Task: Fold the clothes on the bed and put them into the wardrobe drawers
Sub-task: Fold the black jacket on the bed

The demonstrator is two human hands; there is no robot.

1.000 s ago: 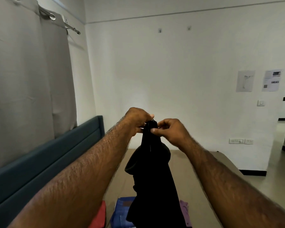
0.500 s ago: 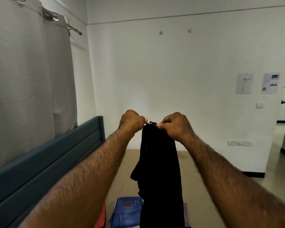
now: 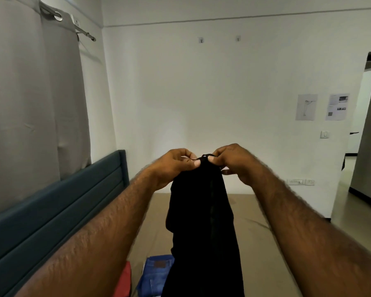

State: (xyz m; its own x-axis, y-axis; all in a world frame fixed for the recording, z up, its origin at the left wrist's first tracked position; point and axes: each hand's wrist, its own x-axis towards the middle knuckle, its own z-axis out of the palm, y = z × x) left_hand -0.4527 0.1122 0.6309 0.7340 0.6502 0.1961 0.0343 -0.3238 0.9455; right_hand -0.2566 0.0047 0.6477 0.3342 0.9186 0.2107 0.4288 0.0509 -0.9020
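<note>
Both arms stretched forward, hands raised at chest height over the bed (image 3: 255, 232). Left hand (image 3: 171, 168) pinches the top edge of a black garment (image 3: 201, 221), thumb and forefinger curled tight on the cloth. Right hand (image 3: 234, 161) pinches the same top edge just beside it, fingers curled; thumbs nearly touching. Garment hangs straight down between the forearms, bunched narrow at the top, wider below, lower end out of view. On the tan bed sheet below: folded blue jeans (image 3: 154, 275), partly behind the black cloth, red cloth (image 3: 124, 279) just left of them. Teal headboard (image 3: 51, 211) at left, grey curtain (image 3: 30, 93) above it. White wall (image 3: 201, 93) ahead, two paper sheets (image 3: 306, 107) taped near a doorway (image 3: 368, 136) at right.
</note>
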